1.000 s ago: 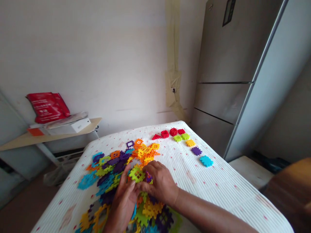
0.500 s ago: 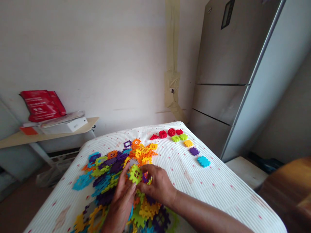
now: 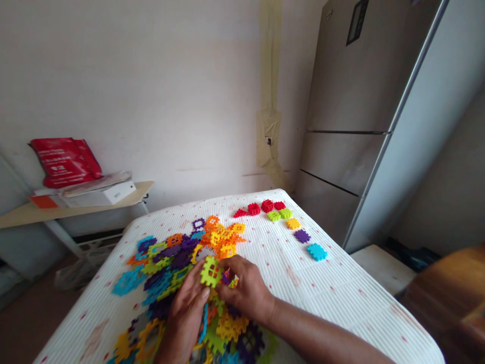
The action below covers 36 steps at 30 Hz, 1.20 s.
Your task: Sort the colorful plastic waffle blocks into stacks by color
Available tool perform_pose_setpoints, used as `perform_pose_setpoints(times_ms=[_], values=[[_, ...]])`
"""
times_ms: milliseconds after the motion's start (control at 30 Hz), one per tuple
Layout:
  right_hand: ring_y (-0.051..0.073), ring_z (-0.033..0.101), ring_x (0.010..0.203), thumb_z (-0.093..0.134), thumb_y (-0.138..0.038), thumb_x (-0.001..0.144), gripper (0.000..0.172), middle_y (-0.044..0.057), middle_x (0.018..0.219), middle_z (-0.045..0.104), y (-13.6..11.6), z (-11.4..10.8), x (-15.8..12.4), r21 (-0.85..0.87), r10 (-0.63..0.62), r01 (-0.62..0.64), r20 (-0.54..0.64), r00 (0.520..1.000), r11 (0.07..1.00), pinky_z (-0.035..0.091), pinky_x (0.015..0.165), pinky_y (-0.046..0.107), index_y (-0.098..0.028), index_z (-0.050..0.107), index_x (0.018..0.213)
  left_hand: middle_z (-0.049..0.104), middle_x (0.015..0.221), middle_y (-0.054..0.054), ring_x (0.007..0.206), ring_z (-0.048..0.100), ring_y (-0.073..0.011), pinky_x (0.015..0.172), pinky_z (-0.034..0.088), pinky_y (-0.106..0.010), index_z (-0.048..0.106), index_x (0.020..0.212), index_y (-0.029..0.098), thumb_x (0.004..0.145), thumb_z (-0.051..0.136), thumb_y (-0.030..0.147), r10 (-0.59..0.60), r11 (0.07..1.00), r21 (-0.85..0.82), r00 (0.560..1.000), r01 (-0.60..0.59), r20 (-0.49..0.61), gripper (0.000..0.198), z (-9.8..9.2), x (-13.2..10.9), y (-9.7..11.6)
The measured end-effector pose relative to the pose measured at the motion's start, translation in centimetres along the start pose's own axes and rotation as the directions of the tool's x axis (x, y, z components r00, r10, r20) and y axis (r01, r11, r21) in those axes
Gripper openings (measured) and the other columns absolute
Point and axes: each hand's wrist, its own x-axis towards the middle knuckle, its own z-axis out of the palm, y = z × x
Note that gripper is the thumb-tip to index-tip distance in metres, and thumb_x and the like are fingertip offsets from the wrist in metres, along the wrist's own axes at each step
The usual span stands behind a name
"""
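Observation:
A heap of colourful interlocking plastic tiles (image 3: 178, 263) covers the near left of a white ribbed table cover (image 3: 341, 298). Over the heap, my left hand (image 3: 187, 306) and my right hand (image 3: 246, 288) meet on a lime-green square tile (image 3: 211, 271), both pinching it and holding it tilted up above the pile. A row of sorted tiles lies at the far right: red ones (image 3: 261, 208), lime ones (image 3: 280, 215), a yellow one (image 3: 293, 223), a purple one (image 3: 302, 235) and a cyan one (image 3: 317, 251).
A tall grey refrigerator (image 3: 359, 126) stands right of the table. A low shelf (image 3: 76, 205) at the left carries a red bag (image 3: 64, 162) and a white box (image 3: 100, 194). A brown wooden surface (image 3: 450, 298) shows at the right edge.
The two hands have stayed on the lime tile and turned it slightly. The view has shifted a little to the left.

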Motion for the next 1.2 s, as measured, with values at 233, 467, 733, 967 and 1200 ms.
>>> perform_pose_setpoints(times_ms=[233,467,733,967,1200], values=[[0.021,0.060,0.090,0.060,-0.031,0.077,0.034,0.007,0.098,0.066,0.8,0.0,-0.2,-0.215,-0.076,0.077,0.014,0.997,0.974,0.044,0.081,0.034,-0.020,0.061,0.109,0.069,0.108,-0.009,0.109,0.059,-0.0275,0.091,0.049,-0.033,0.066,0.105,0.017,0.061,0.078,0.042,-0.021,0.990,0.138,0.987,0.043,-0.157,0.052,-1.4,0.7,0.0],[0.021,0.060,0.088,0.060,-0.035,0.079,0.030,0.006,0.094,0.066,0.6,-0.1,-0.1,-0.280,-0.054,0.067,0.054,0.997,0.958,0.043,0.079,0.035,-0.021,0.062,0.106,0.070,0.103,-0.008,0.098,0.063,-0.0245,0.082,0.051,-0.029,0.068,0.098,0.016,0.060,0.076,0.046,0.061,0.947,0.322,0.975,0.011,-0.214,0.049,-1.5,0.7,-0.1],[0.022,0.056,0.093,0.060,-0.037,0.080,0.034,0.008,0.106,0.065,0.7,-0.1,-0.2,-0.248,-0.141,0.147,0.041,0.989,0.958,0.044,0.081,0.035,-0.018,0.061,0.108,0.070,0.098,-0.007,0.091,0.063,-0.0216,0.080,0.050,-0.028,0.066,0.100,0.016,0.061,0.075,0.047,0.052,0.946,0.325,0.979,0.015,-0.196,0.050,-1.6,0.9,-0.3],[0.023,0.055,0.096,0.059,-0.037,0.084,0.031,0.009,0.103,0.068,6.4,-5.3,4.2,-0.575,0.022,-0.075,-0.098,0.995,0.815,0.040,0.085,0.035,-0.017,0.062,0.108,0.071,0.095,-0.006,0.095,0.064,-0.0222,0.086,0.049,-0.030,0.062,0.109,0.018,0.063,0.072,0.052,0.076,0.937,0.348,0.965,0.018,-0.253,0.058,-1.2,0.5,0.3],[0.025,0.058,0.101,0.052,-0.038,0.087,0.032,0.014,0.099,0.067,13.6,-11.0,8.8,-0.722,0.415,-0.495,-0.308,0.856,0.483,0.043,0.074,0.030,-0.016,0.063,0.108,0.071,0.097,-0.006,0.102,0.062,-0.0243,0.089,0.048,-0.032,0.065,0.103,0.019,0.062,0.073,0.052,0.036,0.944,0.323,0.958,0.061,-0.286,0.054,-1.6,0.7,0.1]])
